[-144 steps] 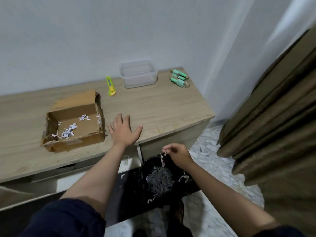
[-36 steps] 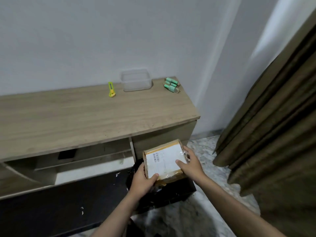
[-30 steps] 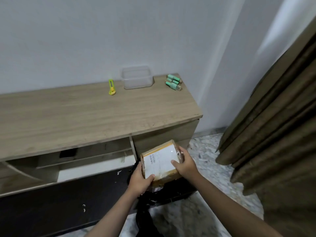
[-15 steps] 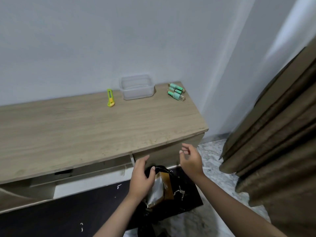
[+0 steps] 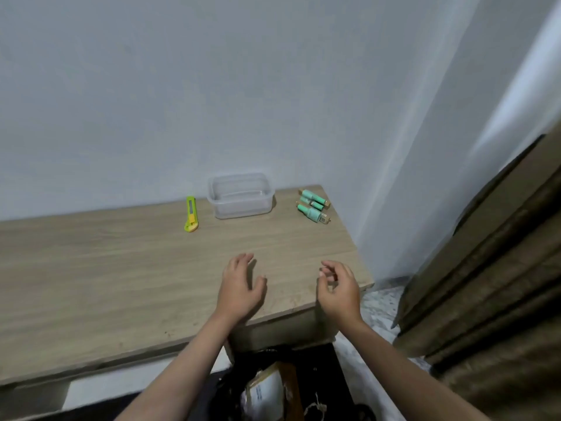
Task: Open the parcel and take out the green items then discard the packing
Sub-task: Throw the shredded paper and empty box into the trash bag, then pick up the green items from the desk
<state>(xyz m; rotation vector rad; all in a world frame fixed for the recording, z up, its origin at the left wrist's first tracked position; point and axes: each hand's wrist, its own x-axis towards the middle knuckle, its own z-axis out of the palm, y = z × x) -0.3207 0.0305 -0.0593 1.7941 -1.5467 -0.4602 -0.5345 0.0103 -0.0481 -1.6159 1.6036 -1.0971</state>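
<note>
Box (image 5: 274, 393) sits in bin (image 5: 318, 387) at 6 o'clock; green items (image 5: 312, 205) on bench (image 5: 106, 278) at 1 o'clock. I hold left hand (image 5: 239, 287) and right hand (image 5: 338, 288) empty, fingers loose. Check bench for stray packing.

Green items (image 5: 312, 206): 3 mint-green cylinders w/ gold ends, lying flat, side by side, just right of the clear container (image 5: 241, 196). Parcel (image 5: 271, 390): brown carton w/ white label, tilted, well below container, inside black bin bag (image 5: 230, 390).
</note>
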